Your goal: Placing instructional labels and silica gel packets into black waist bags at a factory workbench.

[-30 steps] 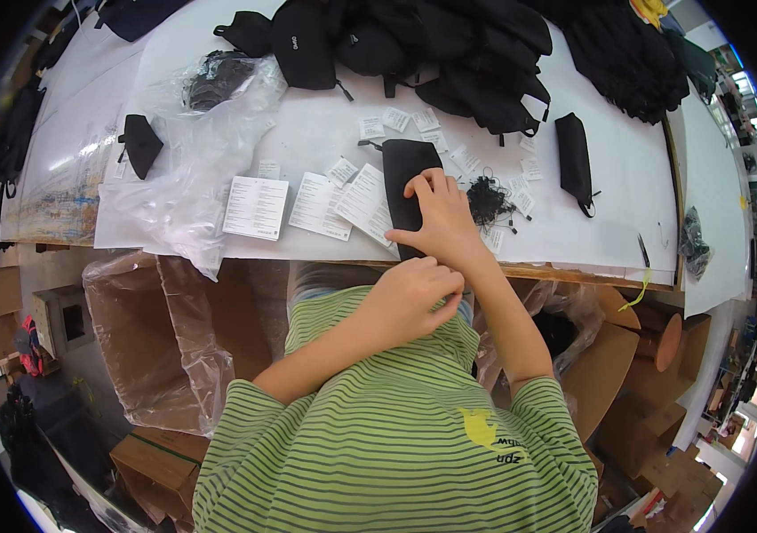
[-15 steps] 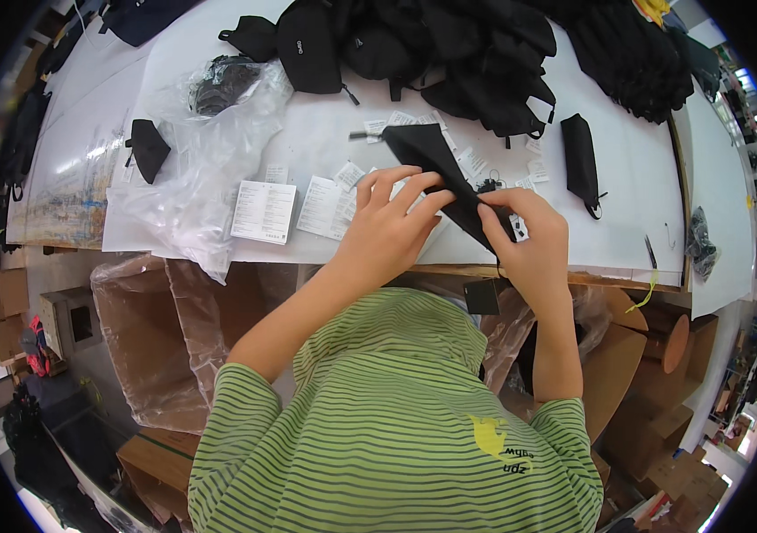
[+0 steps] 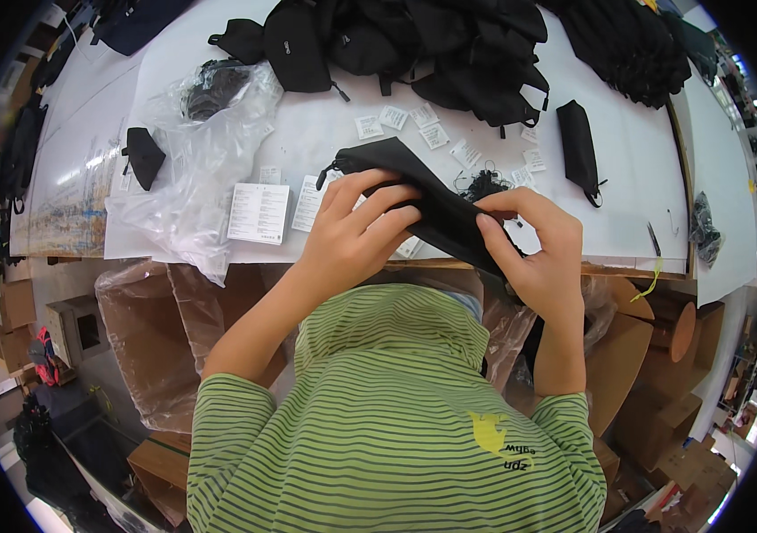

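A long black fabric pouch (image 3: pixel 441 200) with a pull tab at its far-left end is stretched between my hands above the table's front edge. My left hand (image 3: pixel 352 222) grips its left part, the fingers laid over the upper side. My right hand (image 3: pixel 543 244) pinches the right part between thumb and fingers. Beyond the pouch lie a tangle of black cords (image 3: pixel 485 185) and several small white labels (image 3: pixel 434 135). Left of my left hand is a stack of white printed cards (image 3: pixel 258 213); a second stack (image 3: pixel 306 206) is partly hidden by that hand.
Black pouches lie heaped (image 3: pixel 476 62) at the back, with another black pile (image 3: pixel 636 62) at far right. Single pouches (image 3: pixel 579 151) lie either side. A clear plastic bag (image 3: pixel 192 191) spreads on the left. Snips (image 3: pixel 654 240) lie near the right edge; lined cardboard boxes (image 3: pixel 143 346) stand below.
The pouch has swung flatter, its far end coming left and nearer. My left hand has shifted left, my right hand slightly right and down. The black square tag hanging below no longer shows.
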`<state>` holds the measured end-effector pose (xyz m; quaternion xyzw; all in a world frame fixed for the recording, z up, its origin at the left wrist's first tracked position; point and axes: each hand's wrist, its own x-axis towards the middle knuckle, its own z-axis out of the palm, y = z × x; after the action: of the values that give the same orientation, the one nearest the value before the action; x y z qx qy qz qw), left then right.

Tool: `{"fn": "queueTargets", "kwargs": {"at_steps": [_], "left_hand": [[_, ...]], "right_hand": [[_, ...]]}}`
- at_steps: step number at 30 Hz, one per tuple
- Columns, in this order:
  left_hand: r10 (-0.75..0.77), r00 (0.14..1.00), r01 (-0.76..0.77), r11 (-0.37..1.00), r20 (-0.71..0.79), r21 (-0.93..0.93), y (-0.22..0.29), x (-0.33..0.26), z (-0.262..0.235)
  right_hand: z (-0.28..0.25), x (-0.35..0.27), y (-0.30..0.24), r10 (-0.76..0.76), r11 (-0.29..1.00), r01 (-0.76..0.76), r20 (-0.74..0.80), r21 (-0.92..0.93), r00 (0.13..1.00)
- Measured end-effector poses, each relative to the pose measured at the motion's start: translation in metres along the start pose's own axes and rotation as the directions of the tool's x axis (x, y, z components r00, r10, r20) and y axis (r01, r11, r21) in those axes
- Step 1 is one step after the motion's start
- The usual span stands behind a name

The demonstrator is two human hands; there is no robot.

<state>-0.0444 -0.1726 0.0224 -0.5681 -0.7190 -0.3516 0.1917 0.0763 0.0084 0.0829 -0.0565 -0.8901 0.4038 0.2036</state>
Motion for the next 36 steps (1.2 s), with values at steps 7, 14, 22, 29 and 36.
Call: {"fn": "queueTargets", "kwargs": {"at_steps": [7, 14, 22, 29, 36], "left_hand": [[0.01, 1.0, -0.01, 1.0, 0.022, -0.027, 0.003, -0.001, 0.0], [0.036, 0.999, -0.035, 0.998, 0.027, -0.049, 0.004, 0.001, 0.003], [0.064, 0.998, -0.062, 0.996, 0.026, -0.067, 0.009, 0.001, 0.003], [0.078, 0.996, -0.078, 0.997, 0.05, -0.019, 0.006, 0.0, -0.001], [0.016, 0.928, -0.006, 1.0, 0.372, -0.026, 0.01, -0.001, -0.005]], "right_hand": [[0.002, -0.003, 0.004, -0.04, 0.999, 0.04, -0.014, -0.003, 0.999], [0.002, -0.005, 0.005, -0.029, 0.999, 0.029, 0.009, 0.028, 1.0], [0.005, 0.0, 0.014, 0.093, 0.991, -0.088, -0.043, 0.097, 0.995], [0.01, 0.0, 0.01, 0.188, 0.969, -0.183, -0.014, 0.169, 0.982], [0.013, -0.001, 0.009, 0.199, 0.962, -0.195, -0.001, 0.189, 0.98]]}}
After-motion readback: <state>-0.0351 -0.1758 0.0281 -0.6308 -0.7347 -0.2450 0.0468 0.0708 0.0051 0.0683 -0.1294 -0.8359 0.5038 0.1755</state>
